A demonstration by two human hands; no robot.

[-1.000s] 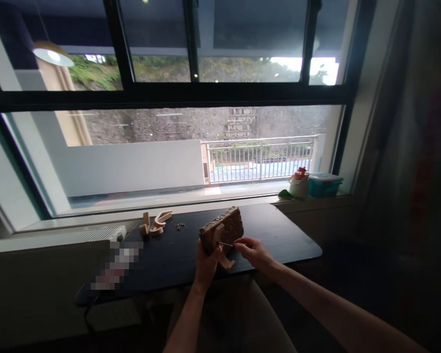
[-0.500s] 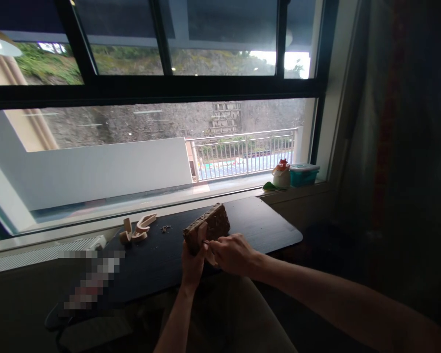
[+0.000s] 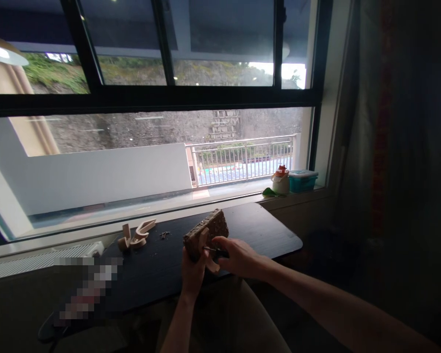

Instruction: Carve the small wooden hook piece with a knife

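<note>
My left hand (image 3: 193,272) is closed on the near end of a rough brown block (image 3: 217,223), which is tilted up above the dark table. A pale curved wooden piece (image 3: 203,237) lies against the block's side, close to my left thumb. My right hand (image 3: 238,255) is closed round the dark handle of a screwdriver (image 3: 220,253). Its thin metal shaft points left at the wooden piece by my left thumb; whether the tip touches a screw is too small to tell.
Several curved wooden pieces (image 3: 137,238) and a small pile of screws (image 3: 164,235) lie on the dark table (image 3: 264,230). On the windowsill stand a white bottle with a red top (image 3: 281,181) and a teal lidded box (image 3: 303,181), beside a green leaf-shaped thing (image 3: 270,192).
My right hand has shifted slightly right and its fingers have loosened, so more of the screwdriver shows. My left hand still holds the block. The whole view has dropped slightly in the picture.
</note>
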